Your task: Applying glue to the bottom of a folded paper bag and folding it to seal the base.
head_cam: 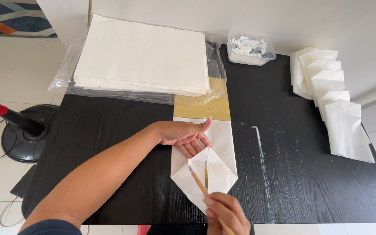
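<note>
A folded white paper piece (pixel 216 172) lies on the black table (pixel 305 182), its lower end folded into a diamond of flaps. My left hand (pixel 187 135) rests flat on its upper part, fingers apart, pressing it down. Close to the table's front edge, my right hand (pixel 225 215) grips a thin wooden brush (pixel 198 181). The brush's white tip touches the paper near the top of the diamond fold. A tan cardboard strip (pixel 203 104) shows under the paper's far end.
A thick stack of white sheets (pixel 142 56) on clear plastic wrap fills the far left. A clear tub of white paste (pixel 250 48) sits behind. Several finished folded bags (pixel 331 100) overlap at the right. White smears (pixel 260 141) streak the table. A fan base (pixel 25 132) stands on the floor.
</note>
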